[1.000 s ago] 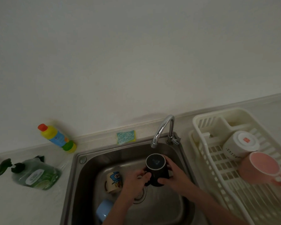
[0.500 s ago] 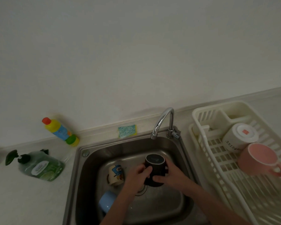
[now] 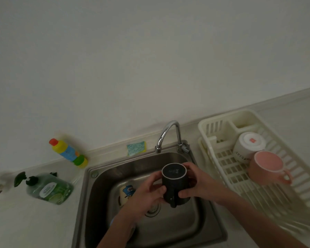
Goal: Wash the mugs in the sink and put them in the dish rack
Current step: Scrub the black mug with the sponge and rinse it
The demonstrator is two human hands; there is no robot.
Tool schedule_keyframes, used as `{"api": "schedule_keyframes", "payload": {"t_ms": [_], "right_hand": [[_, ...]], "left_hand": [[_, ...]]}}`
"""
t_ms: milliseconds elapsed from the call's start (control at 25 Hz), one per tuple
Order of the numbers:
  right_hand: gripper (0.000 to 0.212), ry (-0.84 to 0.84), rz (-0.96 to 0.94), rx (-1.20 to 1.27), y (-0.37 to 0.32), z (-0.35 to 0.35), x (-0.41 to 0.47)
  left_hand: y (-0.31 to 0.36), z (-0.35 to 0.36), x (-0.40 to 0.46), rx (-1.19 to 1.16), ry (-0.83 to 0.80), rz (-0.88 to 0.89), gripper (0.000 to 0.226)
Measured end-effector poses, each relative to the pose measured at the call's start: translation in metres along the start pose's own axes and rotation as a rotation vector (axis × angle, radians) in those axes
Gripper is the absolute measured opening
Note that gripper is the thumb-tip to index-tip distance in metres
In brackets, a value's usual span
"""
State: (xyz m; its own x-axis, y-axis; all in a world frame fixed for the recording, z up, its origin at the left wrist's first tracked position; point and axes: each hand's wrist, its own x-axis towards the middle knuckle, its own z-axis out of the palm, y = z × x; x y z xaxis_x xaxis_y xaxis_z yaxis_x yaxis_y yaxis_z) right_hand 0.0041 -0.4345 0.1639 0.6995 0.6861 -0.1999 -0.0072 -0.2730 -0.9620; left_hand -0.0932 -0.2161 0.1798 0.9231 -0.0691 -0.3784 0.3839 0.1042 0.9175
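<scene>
- The black mug (image 3: 174,183) is held upside down over the sink (image 3: 100,174), base toward the camera and handle pointing down toward the person; both hands wrap it, probably so that water runs out and the outside can be rubbed.
- The left hand (image 3: 147,192) curls round the mug's left wall, fingers on the side and thumb near the lower body.
- The right hand (image 3: 200,183) grips the opposite wall, its fingers bent over the upper edge and round the lower right.
- The tap (image 3: 168,133) arches just beyond the fingertips; no running water can be made out.
- A cartoon-printed mug (image 3: 127,192) lies in the basin just left of the left hand, partly hidden by it; it likely awaits washing.
- To the right of the right hand stands the dish rack (image 3: 213,122), holding an upturned white mug (image 3: 247,147) and a pink mug (image 3: 267,165), apparently done.
- The rack's near end blurs out, and the mug's rim and inside are hidden.
</scene>
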Motion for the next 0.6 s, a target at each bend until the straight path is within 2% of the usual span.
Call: {"api": "schedule_keyframes", "payload": {"t_ms": [200,360,440,600], "right_hand": [[0.08,0.159,-0.125,-0.08,-0.033,-0.037,-0.049],[0.085,0.349,-0.009,-0.026,-0.04,-0.066,-0.101],[0.071,0.421,0.022,-0.023,-0.044,-0.078,-0.126],[0.044,0.415,0.05,-0.071,-0.065,-0.096,-0.167]], "left_hand": [[0.021,0.043,0.024,-0.056,-0.18,0.095,0.052],[0.037,0.083,0.041,-0.009,-0.288,0.124,0.062],[0.046,0.106,0.047,0.017,-0.38,0.124,0.064],[0.052,0.154,0.045,0.047,-0.388,0.132,0.067]]}}
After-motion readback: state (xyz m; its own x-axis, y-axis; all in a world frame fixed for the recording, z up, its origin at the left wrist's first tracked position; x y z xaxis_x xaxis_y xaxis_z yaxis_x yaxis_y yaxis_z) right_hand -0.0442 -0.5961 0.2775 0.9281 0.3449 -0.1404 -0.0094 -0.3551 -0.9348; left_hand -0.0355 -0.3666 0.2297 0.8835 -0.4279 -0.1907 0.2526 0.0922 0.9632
